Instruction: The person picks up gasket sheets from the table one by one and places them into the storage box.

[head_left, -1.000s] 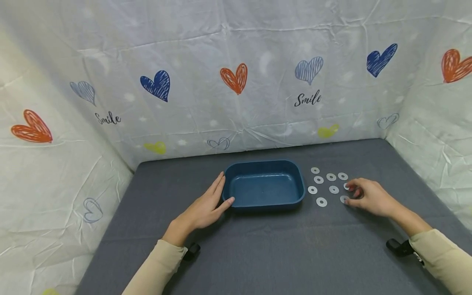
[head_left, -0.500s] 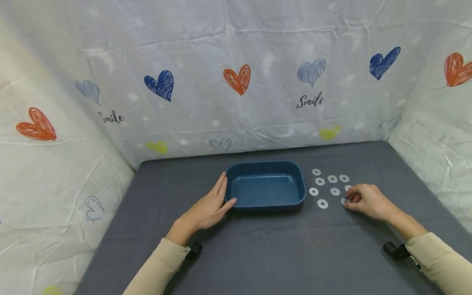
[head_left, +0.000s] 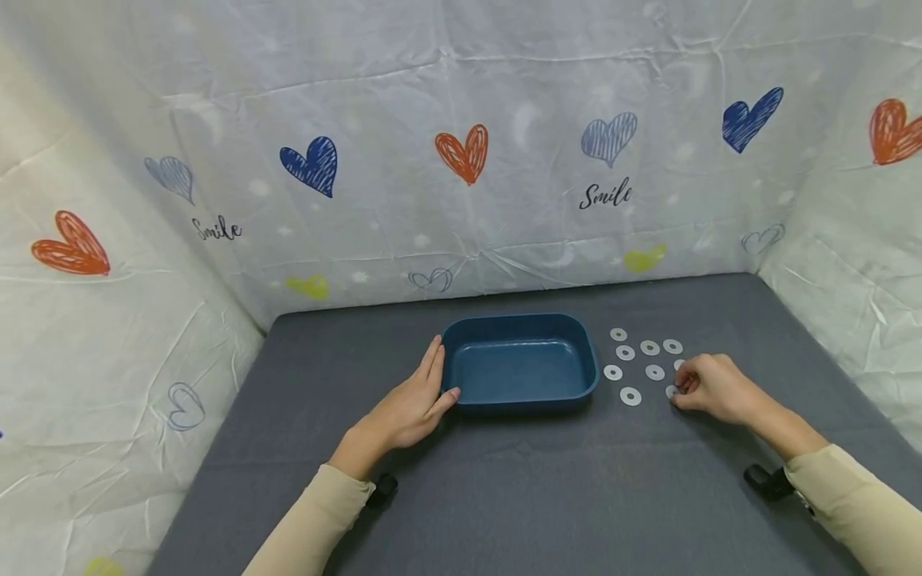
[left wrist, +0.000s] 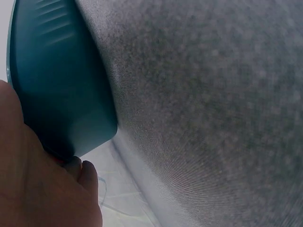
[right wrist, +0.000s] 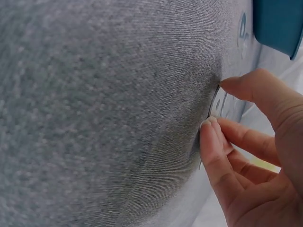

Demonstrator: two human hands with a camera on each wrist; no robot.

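A blue rectangular plastic tub (head_left: 519,400) stands on the grey cloth. My left hand (head_left: 406,408) rests against its left end, fingers straight along the outside and thumb at the near corner. In the left wrist view, the tub's outer wall (left wrist: 61,80) is beside that hand. My right hand (head_left: 720,388) is low over the cloth to the right, its bent thumb and fingers at opposite edges of a flat silver washer (right wrist: 215,105), pinching it. That washer lies at the cloth. A second washer (head_left: 679,365) is partly hidden behind the fingers.
Several more flat washers (head_left: 655,373) lie spread between the tub and my right hand. The dark grey cloth (head_left: 519,496) covers the table. White curtains (head_left: 374,224) printed with hearts close off the back and both sides.
My right thumb and fingertips have drawn closer together around the nearest washer. My left hand and the tub stay in place; the view shifts slightly.
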